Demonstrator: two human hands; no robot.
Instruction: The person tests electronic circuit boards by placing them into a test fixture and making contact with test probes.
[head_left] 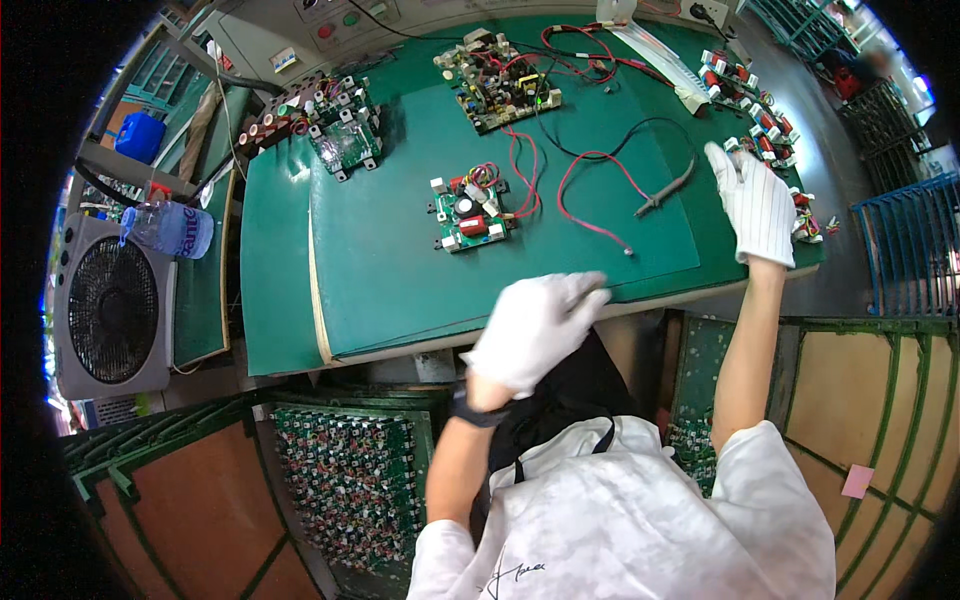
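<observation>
Both my hands wear white gloves. My left hand (540, 328) hovers over the front edge of the green bench, fingers loosely stretched and slightly blurred, holding nothing. At the bench's right side, my right hand (757, 205) reaches out with fingers extended beside a row of small circuit boards (768, 132); nothing shows in it. A small green circuit board (468, 215) with a red block and white connectors lies mid-bench, apart from both hands. Red wires join it to a larger, densely filled board (492, 80) behind. A probe (665, 190) on a black cable lies between my hands.
More boards (345, 140) sit at the bench's back left. A fan (112, 310) and a water bottle (175, 229) stand left of the bench. Below are racks packed with circuit boards (345, 475) and wooden-panelled frames (850, 400). A white strip (660, 55) lies at the back.
</observation>
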